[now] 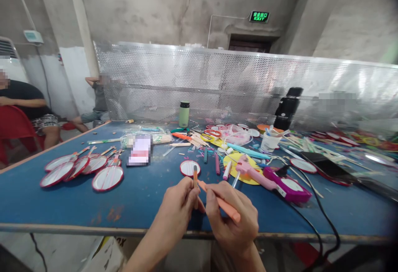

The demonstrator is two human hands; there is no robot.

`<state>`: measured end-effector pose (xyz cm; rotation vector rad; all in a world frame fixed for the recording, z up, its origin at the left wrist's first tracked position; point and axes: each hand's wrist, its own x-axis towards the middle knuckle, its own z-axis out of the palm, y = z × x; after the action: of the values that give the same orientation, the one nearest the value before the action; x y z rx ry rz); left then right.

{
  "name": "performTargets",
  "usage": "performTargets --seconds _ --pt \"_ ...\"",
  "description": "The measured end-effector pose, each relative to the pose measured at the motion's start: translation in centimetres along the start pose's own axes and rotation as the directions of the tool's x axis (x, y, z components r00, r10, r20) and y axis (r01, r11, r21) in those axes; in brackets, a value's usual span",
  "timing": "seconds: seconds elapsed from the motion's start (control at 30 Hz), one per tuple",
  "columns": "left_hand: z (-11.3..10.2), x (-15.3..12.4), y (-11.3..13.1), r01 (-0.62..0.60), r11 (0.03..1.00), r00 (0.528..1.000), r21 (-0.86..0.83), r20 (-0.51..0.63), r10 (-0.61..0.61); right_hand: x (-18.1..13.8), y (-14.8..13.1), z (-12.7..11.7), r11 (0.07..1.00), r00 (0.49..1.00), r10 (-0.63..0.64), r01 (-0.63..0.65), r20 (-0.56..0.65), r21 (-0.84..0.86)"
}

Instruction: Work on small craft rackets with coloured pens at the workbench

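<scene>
Near the front edge of the blue table, my left hand (180, 201) pinches a thin flat wooden stick (195, 183) upright, its upper end looking darker. My right hand (233, 216) grips an orange marker (229, 210) like a pen, the marker's tip close beside the stick. Whether the tip touches the wood, I cannot tell. Just beyond my hands lies a round white disc with a red rim (189, 167). To its right are a pinkish-purple marker (217, 164), a white marker with a pink end (227, 170) and a dark teal one (205, 156).
Red-rimmed discs on sticks (83, 166) overlap at left, near a phone (139, 151). A pink glue gun (253, 174), purple box (290, 187) and black cables (321, 210) lie right. Behind stand a green bottle (184, 116), white cup (270, 142) and perforated metal screen (199, 81). Two people sit left.
</scene>
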<state>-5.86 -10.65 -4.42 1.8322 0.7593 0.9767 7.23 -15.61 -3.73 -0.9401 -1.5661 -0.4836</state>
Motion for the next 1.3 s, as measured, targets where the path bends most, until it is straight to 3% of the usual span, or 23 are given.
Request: performTargets --seconds 0.5,1.3 --pt "0.04 0.14 0.23 0.001 1.000 1.000 -0.028 -0.014 -0.001 -0.12 0.10 0.03 1.000 1.000 -0.005 0.005 0.024 -0.010" --pt "0.01 0.11 0.18 0.008 0.999 1.000 -0.038 -0.006 -0.009 -0.02 0.01 0.09 1.000 0.999 -0.014 0.013 -0.034 -0.012"
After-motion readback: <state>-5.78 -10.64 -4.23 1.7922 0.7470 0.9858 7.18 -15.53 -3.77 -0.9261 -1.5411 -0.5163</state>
